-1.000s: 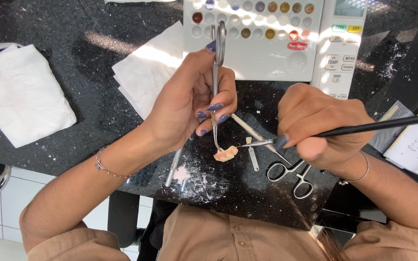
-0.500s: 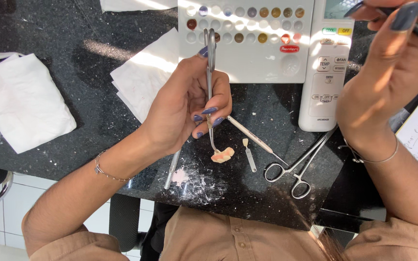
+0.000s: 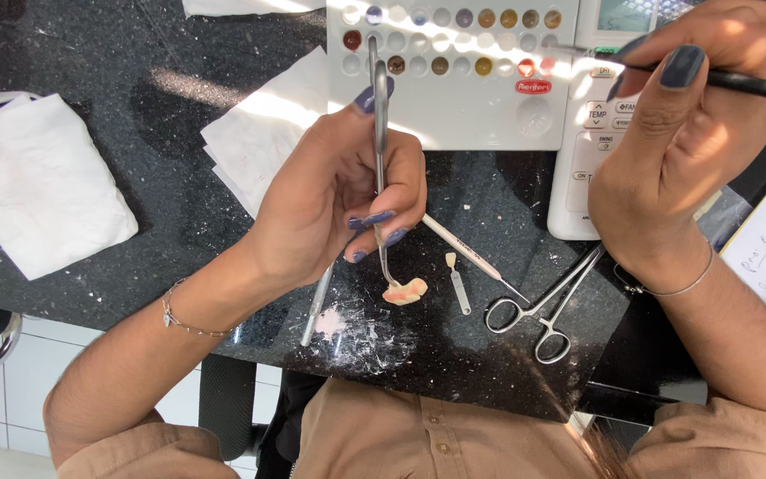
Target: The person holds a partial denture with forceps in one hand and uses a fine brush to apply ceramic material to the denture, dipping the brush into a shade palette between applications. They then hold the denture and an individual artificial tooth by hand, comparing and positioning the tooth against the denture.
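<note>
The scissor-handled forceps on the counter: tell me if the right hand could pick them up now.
Probably not at once: the right hand holds a thin brush up by the palette, though the forceps lie uncovered just below its wrist.

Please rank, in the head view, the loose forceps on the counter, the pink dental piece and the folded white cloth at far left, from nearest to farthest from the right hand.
From the right hand:
1. Loose forceps, just below its wrist.
2. Pink dental piece, centre, under the left hand.
3. Folded white cloth, far left.

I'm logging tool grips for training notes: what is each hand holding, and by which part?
The left hand holds metal forceps around mid-shaft, their tip gripping a small pink dental piece. The right hand pinches a thin black brush along its handle.
</note>
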The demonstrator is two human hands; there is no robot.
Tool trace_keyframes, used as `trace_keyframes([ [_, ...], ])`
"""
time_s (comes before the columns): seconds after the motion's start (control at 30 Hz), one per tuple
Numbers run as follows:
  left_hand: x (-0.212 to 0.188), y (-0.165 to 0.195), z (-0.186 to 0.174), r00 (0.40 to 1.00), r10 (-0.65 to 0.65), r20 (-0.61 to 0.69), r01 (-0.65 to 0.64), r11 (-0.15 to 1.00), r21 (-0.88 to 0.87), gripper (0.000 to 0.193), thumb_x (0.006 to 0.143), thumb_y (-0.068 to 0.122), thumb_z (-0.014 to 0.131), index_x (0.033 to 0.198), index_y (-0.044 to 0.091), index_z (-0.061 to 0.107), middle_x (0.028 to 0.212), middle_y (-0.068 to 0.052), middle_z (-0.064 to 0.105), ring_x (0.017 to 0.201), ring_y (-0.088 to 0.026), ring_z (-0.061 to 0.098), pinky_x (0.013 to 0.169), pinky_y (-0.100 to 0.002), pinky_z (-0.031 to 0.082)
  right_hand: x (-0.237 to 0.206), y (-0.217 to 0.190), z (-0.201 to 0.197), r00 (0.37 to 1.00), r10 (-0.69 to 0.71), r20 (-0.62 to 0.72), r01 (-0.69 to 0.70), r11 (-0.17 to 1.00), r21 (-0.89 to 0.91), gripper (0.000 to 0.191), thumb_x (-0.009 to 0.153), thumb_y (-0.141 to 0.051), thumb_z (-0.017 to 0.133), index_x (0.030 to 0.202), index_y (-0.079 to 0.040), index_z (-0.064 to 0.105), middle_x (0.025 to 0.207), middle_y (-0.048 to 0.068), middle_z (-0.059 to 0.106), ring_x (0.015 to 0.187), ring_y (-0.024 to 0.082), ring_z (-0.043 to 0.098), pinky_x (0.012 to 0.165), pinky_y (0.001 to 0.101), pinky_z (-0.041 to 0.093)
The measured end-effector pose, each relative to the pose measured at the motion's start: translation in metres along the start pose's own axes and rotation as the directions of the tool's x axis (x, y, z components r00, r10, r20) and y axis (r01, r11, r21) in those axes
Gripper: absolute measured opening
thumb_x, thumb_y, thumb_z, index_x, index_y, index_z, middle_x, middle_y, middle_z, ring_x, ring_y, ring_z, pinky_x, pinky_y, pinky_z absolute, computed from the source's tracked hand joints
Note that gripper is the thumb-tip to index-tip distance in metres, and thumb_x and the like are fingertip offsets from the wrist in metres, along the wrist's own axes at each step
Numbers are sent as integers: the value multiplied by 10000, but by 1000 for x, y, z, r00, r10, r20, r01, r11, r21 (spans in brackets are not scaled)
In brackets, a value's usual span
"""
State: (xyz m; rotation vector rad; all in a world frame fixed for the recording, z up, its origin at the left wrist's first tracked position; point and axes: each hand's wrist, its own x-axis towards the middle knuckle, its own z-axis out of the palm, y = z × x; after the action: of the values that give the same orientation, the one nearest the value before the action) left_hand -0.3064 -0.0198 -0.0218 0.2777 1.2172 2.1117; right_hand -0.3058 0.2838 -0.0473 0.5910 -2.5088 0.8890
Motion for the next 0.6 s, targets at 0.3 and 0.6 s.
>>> trace_keyframes([
  [0.3, 4, -4, 3, 999, -49, -18, 49, 999, 3, 615, 1119, 471, 252, 711, 77, 492, 649, -95, 533, 473, -83, 327, 401, -216, 323, -1, 6, 3, 998, -3, -69, 2, 1000, -9, 341, 1289, -197, 410, 1101, 19, 595, 1045, 124, 519, 869, 177, 460, 744, 292, 360],
  [0.6, 4, -6, 4, 998, -63, -24, 63, 998, 11, 604, 1116, 463, 252, 718, 77, 490, 643, -92, 518, 480, -86, 331, 399, -219, 325, -1, -2, 2, 998, 49, -37, -51, 997, -54, 389, 1306, -193, 412, 1023, 21, 569, 1067, 123, 509, 867, 186, 454, 763, 325, 359],
])
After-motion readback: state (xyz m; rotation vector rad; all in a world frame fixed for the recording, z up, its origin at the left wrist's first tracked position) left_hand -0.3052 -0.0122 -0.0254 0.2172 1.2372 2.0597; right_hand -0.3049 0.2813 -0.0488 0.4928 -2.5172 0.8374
